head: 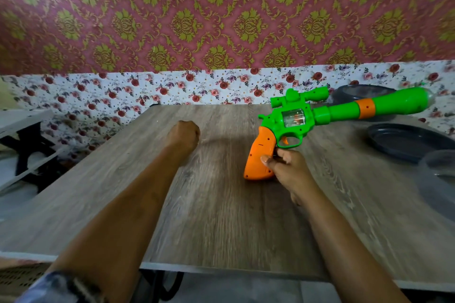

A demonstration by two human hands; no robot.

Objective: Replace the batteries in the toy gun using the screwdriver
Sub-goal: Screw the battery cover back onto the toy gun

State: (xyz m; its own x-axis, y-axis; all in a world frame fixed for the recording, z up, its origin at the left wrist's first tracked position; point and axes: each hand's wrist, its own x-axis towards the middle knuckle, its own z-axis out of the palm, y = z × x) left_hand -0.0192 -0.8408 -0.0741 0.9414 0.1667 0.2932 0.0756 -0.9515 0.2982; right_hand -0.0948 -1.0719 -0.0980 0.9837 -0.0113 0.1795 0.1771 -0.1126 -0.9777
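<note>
A person's right hand (283,167) grips the orange handle of a green toy gun (295,118), holding it over the right half of a wood-grain table (216,204), with the barrel pointing right. The left hand (184,135) is curled into a fist over the table's middle, with nothing visible in it. Dark plates (406,140) lie at the right edge.

One wide-angle camera, worn on the person's head, looks forward and down across the wooden table (216,216) from its near edge, close above the top. Past the table's far edge the view faces the patterned wall (221,19) straight on.
</note>
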